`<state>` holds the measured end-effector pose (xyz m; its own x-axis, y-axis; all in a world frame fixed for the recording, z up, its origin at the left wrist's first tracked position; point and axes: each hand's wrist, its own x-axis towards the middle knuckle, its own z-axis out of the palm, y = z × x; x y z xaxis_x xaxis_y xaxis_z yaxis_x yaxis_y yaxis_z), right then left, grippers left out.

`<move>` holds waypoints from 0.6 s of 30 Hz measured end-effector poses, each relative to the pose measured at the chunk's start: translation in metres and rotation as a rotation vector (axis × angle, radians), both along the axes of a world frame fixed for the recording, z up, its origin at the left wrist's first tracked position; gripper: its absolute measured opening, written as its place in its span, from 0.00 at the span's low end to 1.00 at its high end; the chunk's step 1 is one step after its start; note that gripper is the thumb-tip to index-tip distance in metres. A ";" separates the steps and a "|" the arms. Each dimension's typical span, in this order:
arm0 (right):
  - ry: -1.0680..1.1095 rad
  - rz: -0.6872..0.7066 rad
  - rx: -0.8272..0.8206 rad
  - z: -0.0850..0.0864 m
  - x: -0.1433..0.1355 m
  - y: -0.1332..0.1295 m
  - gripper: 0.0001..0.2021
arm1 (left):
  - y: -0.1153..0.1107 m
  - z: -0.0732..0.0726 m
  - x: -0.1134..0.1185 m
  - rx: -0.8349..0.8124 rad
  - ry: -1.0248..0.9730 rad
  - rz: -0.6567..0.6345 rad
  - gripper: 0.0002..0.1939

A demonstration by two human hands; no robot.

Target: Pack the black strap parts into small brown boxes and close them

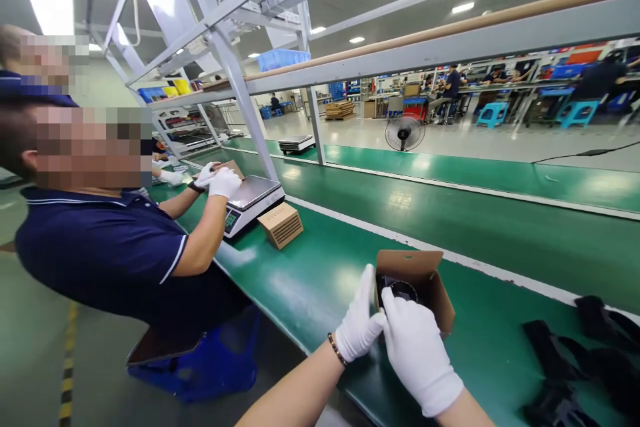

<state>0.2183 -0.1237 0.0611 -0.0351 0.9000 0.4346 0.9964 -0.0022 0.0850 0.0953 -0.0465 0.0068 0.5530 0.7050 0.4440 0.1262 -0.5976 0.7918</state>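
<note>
— What have the hands got?

— Both gloved. The left hand (357,323) clasps the near side of an open cardboard box (425,283); the right hand (417,350) is closed over its mouth, pressing on a dark round item (400,290) inside.

— How would it handle?

— Light, I'd judge; thin card that dents, so grip the walls, not the flap.

— Where is it?

— On the green desk (320,267), directly under the hands; black pouches (560,353) lie to the right.

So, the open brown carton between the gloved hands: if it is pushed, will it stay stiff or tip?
The carton is thin cardboard with its flap open, so probably light and slightly bendable. The dark round item inside may add weight. On the smooth green belt it likely slides rather than tips.
</note>
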 end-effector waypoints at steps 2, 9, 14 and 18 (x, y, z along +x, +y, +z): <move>0.034 -0.028 -0.176 0.000 -0.002 0.002 0.21 | 0.003 -0.001 0.008 -0.105 0.018 -0.085 0.53; 0.131 -0.059 -0.356 0.020 0.005 0.010 0.14 | -0.001 -0.013 0.016 -0.141 0.053 -0.038 0.49; 0.186 0.026 -0.249 0.005 0.004 0.000 0.18 | -0.005 -0.022 0.021 -0.157 0.002 -0.005 0.47; 0.142 -0.030 -0.128 -0.007 0.000 -0.008 0.19 | -0.007 -0.025 0.024 -0.174 -0.040 0.024 0.48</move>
<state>0.2185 -0.1316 0.0538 0.0457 0.9480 0.3149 0.9981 -0.0300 -0.0545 0.1195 -0.0535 -0.0180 0.5197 0.7859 0.3350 0.1054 -0.4481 0.8877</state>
